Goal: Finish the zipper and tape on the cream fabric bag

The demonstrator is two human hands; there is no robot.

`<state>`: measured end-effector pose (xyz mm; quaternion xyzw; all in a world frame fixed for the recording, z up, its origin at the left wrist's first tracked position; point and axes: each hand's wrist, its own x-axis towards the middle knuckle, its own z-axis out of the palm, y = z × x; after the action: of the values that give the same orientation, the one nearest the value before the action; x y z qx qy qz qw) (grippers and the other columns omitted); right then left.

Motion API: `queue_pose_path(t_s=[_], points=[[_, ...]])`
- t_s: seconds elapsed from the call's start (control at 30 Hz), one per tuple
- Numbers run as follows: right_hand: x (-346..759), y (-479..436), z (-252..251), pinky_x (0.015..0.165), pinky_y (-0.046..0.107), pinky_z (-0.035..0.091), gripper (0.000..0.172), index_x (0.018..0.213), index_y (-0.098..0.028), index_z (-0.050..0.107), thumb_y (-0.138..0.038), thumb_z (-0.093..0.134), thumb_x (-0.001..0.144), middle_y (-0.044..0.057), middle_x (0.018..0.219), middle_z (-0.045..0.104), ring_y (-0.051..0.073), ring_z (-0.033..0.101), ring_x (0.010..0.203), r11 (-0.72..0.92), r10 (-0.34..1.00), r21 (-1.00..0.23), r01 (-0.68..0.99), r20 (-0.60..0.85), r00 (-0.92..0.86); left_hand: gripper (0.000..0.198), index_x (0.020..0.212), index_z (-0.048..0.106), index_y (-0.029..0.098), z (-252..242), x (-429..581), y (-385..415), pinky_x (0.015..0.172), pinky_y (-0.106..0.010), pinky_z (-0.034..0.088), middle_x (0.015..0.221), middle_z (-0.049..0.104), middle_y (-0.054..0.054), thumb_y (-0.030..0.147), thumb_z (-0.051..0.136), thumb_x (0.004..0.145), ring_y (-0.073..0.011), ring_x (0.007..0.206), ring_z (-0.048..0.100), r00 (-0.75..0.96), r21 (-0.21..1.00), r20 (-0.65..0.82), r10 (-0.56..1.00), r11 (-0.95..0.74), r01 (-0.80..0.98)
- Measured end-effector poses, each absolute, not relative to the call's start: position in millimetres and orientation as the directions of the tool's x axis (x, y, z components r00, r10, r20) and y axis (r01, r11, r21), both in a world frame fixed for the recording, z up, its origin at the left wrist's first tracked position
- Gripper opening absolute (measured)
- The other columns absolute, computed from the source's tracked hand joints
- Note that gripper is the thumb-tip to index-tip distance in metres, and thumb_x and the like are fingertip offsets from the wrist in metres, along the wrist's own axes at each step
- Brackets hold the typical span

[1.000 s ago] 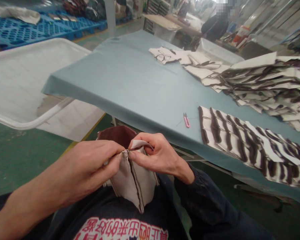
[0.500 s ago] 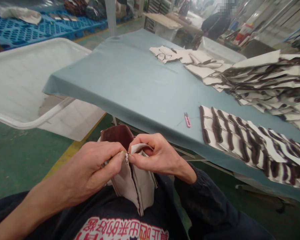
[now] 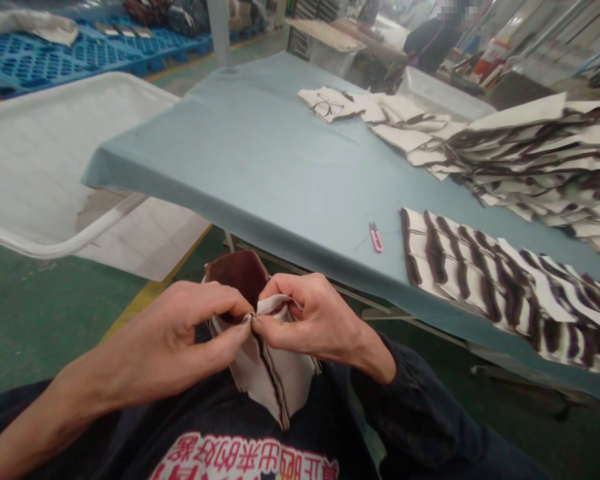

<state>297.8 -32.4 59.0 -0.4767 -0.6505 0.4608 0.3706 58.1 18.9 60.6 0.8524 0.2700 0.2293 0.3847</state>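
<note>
Close to my body hangs a sewn pouch-like piece (image 3: 275, 377), off-white outside with a reddish-brown inner face showing at its top. A dark-edged seam runs down its middle to a point. My left hand (image 3: 185, 333) pinches the top of that seam between thumb and fingertips. Right against it, my right hand (image 3: 315, 313) is closed on the other side of the seam, with a pale flap curling between thumb and forefinger. What lies exactly under the fingertips is hidden. Pink-handled thread snips (image 3: 375, 238) lie on the table beyond my hands.
On the blue-covered table (image 3: 260, 140), a row of similar pieces (image 3: 480, 273) lies at right. Behind it is a larger heap (image 3: 545, 153), with eyeglasses (image 3: 327, 105) on its far-left end. A white bin (image 3: 80, 153) stands at left; a person (image 3: 433, 43) is in the background.
Both hands keep their pinch at the seam top. The left thumb and forefinger have shifted slightly, and the flap at the right hand sits a little lower.
</note>
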Motion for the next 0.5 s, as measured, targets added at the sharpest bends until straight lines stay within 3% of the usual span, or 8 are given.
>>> queue_pose_path(t_s=[0.3,0.4,0.5], points=[[294.1,-40.5,50.2,0.06,0.025,0.041,0.008,0.084,-0.021,0.072,-0.028,0.074,0.089,-0.004,0.07,0.07,0.01,0.054,0.059,0.265,0.961,-0.885,0.382,0.209,-0.183,0.022,0.091,0.084,0.027,65.5,65.9,16.3,0.064,-0.023,0.048,0.077,0.081,0.01,0.021,0.064,0.1,-0.0098,0.064,0.072,0.678,0.743,0.254,0.69,-0.588,0.32],[291.7,-41.2,50.8,0.06,0.025,0.041,0.009,0.084,-0.021,0.072,-0.029,0.072,0.088,-0.004,0.071,0.07,0.011,0.055,0.06,0.242,0.968,-0.885,0.397,0.192,-0.161,0.024,0.085,0.084,0.026,72.9,72.3,12.9,0.062,-0.024,0.049,0.074,0.082,0.008,0.021,0.063,0.096,-0.0122,0.064,0.074,0.643,0.726,0.284,0.711,-0.598,0.339],[289.2,-39.9,53.9,0.06,0.026,0.039,0.01,0.085,-0.022,0.071,-0.032,0.072,0.086,-0.004,0.071,0.068,0.011,0.055,0.061,0.149,0.986,-0.908,0.392,0.105,-0.131,0.026,0.079,0.082,0.025,75.1,76.7,8.7,0.06,-0.023,0.049,0.069,0.08,0.008,0.021,0.061,0.093,-0.0119,0.059,0.072,0.601,0.782,0.265,0.754,-0.532,0.324]])
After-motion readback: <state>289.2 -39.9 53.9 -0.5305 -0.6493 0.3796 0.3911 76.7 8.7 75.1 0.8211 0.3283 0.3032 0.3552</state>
